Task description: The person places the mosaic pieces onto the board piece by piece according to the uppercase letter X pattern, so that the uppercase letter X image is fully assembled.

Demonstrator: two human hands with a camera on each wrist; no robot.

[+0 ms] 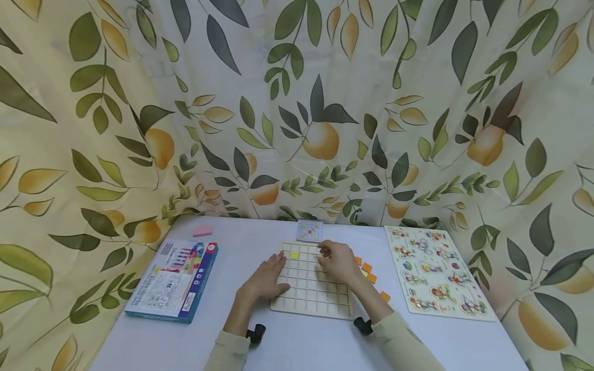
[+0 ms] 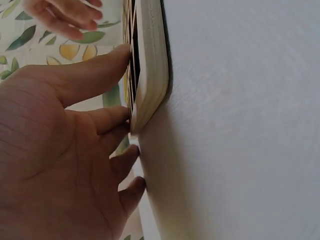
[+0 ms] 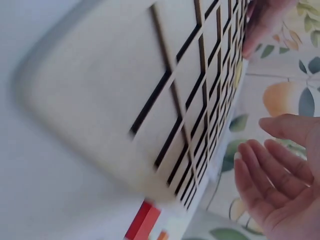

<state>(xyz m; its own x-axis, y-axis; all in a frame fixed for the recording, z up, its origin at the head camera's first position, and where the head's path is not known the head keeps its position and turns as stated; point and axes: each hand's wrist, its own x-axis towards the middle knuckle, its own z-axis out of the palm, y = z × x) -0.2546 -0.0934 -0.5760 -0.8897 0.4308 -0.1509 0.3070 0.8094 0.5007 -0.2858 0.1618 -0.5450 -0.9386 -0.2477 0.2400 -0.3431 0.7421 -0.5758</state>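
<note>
A pale wooden grid board (image 1: 311, 301) lies in the middle of the table, with a yellow square tile (image 1: 294, 255) in its upper left part. My left hand (image 1: 266, 278) rests along the board's left edge, fingers spread and thumb on the grid. In the left wrist view, that hand's fingertips (image 2: 122, 114) touch the board's rim (image 2: 152, 65). Above the board's upper right part is my right hand (image 1: 336, 262), its fingers bent. The right wrist view shows this hand (image 3: 282, 185) with thumb and fingers apart and nothing visible between them.
Several orange blocks (image 1: 366, 267) lie right of the board; a red block (image 3: 143, 220) shows near its edge. Behind it sits a patterned card (image 1: 309, 231). A box (image 1: 171, 281) and pink block (image 1: 202, 231) are left, an illustrated board (image 1: 436, 273) right.
</note>
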